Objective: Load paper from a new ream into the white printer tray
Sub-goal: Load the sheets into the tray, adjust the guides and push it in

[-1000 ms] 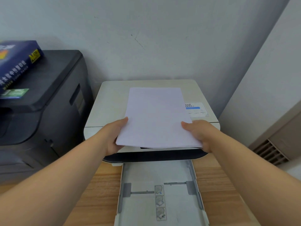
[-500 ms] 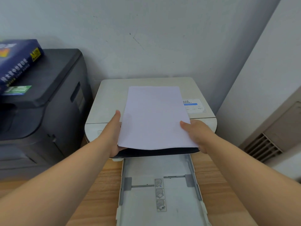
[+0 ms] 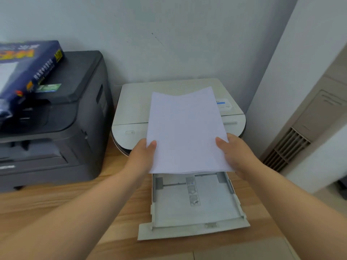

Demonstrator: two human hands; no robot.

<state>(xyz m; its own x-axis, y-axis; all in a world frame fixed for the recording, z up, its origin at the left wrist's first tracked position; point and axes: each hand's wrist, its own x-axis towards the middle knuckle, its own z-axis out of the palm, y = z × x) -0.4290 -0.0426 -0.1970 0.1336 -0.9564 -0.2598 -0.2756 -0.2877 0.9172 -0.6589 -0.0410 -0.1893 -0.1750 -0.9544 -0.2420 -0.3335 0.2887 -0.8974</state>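
Observation:
A thin stack of white paper (image 3: pixel 185 128) hangs in the air above the white printer (image 3: pixel 135 107), its far edge slightly bowed. My left hand (image 3: pixel 141 156) grips its near left corner, thumb on top. My right hand (image 3: pixel 234 152) grips its near right corner. Below the paper's near edge, the white printer tray (image 3: pixel 197 228) is pulled out toward me over the wooden table and holds no sheets; its guides and a row of small labels show inside. The dark blue ream wrapper (image 3: pixel 28 66) lies on the black printer at the left.
A large black printer (image 3: pixel 62 128) stands left of the white one, close beside it. The grey wall runs behind both. A beige unit with a vent grille (image 3: pixel 289 147) is at the right. The wooden table (image 3: pixel 56 203) extends to the near left.
Both hands have drawn the paper stack toward me and lower, so its near edge now overlaps the back of the open tray. More of the tray shows, front lip included.

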